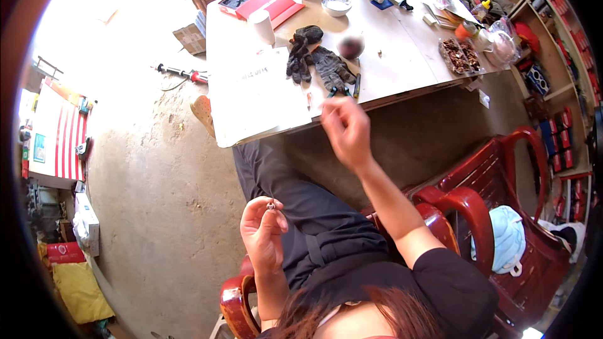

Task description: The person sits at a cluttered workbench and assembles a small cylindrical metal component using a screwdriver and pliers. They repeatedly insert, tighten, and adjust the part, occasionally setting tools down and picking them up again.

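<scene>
My left hand (262, 229) is raised over my lap, pinching a small metal bead-like piece (271, 205) between thumb and fingertips. My right hand (347, 129) is stretched out near the front edge of the light wooden table (402, 50), fingers pinched together as if on a thin thread, which is too fine to see. Just beyond it on the table lie a pair of dark grey work gloves (317, 59), a pen (357, 85) and a dark round object (350, 45). A white sheet of paper (254, 91) lies at the table's near left.
A red chair (496, 194) with a light blue cloth stands on my right. The table also holds a white cup (262, 26), a small bowl (336, 5), a red book (267, 1) and a tray of brown pieces (461, 55). Shelves line the right wall.
</scene>
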Motion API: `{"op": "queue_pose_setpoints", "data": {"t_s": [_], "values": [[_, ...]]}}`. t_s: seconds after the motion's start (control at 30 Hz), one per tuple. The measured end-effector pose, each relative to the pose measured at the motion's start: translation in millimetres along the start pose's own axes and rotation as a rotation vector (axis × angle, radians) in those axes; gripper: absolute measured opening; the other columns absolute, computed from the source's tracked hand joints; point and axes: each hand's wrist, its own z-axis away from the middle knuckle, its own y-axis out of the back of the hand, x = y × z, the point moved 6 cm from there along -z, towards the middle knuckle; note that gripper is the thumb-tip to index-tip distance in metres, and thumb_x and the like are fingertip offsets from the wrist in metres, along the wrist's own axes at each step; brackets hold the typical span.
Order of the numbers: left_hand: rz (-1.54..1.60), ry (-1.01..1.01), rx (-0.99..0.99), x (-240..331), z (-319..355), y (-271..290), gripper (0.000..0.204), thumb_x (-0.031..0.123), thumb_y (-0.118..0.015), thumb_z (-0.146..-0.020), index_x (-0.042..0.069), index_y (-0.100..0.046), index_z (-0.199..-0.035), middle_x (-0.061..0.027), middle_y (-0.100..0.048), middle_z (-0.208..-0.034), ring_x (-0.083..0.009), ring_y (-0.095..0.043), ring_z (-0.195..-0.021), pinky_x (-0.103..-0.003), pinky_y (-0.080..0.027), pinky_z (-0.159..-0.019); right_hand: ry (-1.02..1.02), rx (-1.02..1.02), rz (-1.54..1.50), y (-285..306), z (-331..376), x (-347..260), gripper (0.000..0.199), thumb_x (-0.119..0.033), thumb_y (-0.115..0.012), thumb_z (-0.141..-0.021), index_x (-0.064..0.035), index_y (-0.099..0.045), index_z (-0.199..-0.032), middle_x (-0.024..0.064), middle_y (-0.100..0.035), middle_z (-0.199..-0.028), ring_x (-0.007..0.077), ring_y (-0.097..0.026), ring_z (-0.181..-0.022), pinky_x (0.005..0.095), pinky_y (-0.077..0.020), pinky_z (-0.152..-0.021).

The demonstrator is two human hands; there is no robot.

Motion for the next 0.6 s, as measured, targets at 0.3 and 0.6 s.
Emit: {"op": "queue_pose_setpoints", "data": {"t_s": [0.3,0.6], "values": [[-0.052,-0.003,0.003,-2,-8,2,0.022,-0.002,-0.062,-0.086,0.001,-0.058,-0.107,-0.0132,-0.064,-0.101,-0.0131,-0.057,-0.067,-0.023,-0.047,-0.061,-0.309,0.162,0.847,62,-57,216,0.046,-0.023,-0.072,-0.076,-0.0043,-0.053,-0.113,0.0138,-0.057,-0.109,0.0329,-0.052,-0.105,0.0424,-0.0421,-0.093],[-0.043,-0.102,0.043,25,-17,10,0.017,0.002,-0.059,-0.09,0.001,-0.058,-0.107,-0.0141,-0.066,-0.098,-0.0141,-0.059,-0.065,-0.023,-0.048,-0.06,-0.483,0.132,0.679,82,-66,229,0.033,-0.023,-0.062,-0.076,0.004,-0.059,-0.095,0.0208,-0.065,-0.089,0.0385,-0.061,-0.088,0.047,-0.0479,-0.08]]}}
